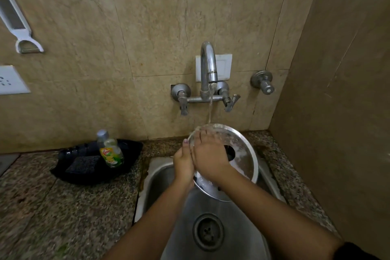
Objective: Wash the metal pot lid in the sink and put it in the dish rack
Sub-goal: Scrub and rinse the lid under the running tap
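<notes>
The round metal pot lid (242,154) is held tilted over the steel sink (160,177), under the water running from the tap (207,65). Its black knob (230,152) shows near the middle. My left hand (183,161) grips the lid's left rim, thumb up over the edge. My right hand (209,154) lies flat on the wet face of the lid, fingers pointing up toward the stream. The lid's lower left part is hidden behind both hands. No dish rack is in view.
A black tray (130,150) on the granite counter left of the sink holds a dish soap bottle (110,151) and a dark scrub pad (83,164). The sink drain (208,231) lies below my arms. A tiled wall rises close on the right.
</notes>
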